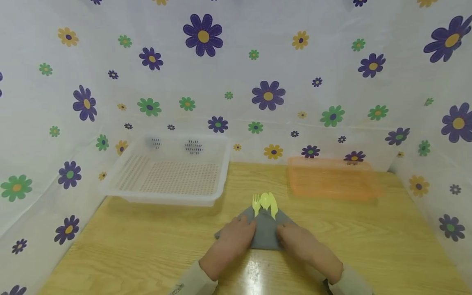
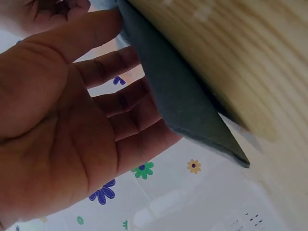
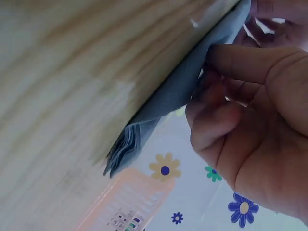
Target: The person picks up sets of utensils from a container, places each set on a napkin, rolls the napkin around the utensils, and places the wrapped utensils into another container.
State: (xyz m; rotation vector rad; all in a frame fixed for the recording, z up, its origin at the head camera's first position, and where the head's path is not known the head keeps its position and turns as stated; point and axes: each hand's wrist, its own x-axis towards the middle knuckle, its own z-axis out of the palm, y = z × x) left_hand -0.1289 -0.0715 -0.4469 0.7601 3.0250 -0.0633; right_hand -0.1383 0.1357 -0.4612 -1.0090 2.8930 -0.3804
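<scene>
A grey folded cloth napkin lies on the table, its folds coming to a point at the far side. Out of its top stick a yellow fork, a yellow spoon and a yellow knife, side by side; their lower ends are hidden in the cloth. My left hand rests on the napkin's left side, fingers fairly straight and touching the cloth. At the right edge, my right hand pinches the napkin between thumb and index finger, its other fingers curled. Layered folds show in the right wrist view.
A white perforated basket stands at the back left of the wooden table. An orange basket stands at the back right. A white sheet with printed flowers encloses the back and sides.
</scene>
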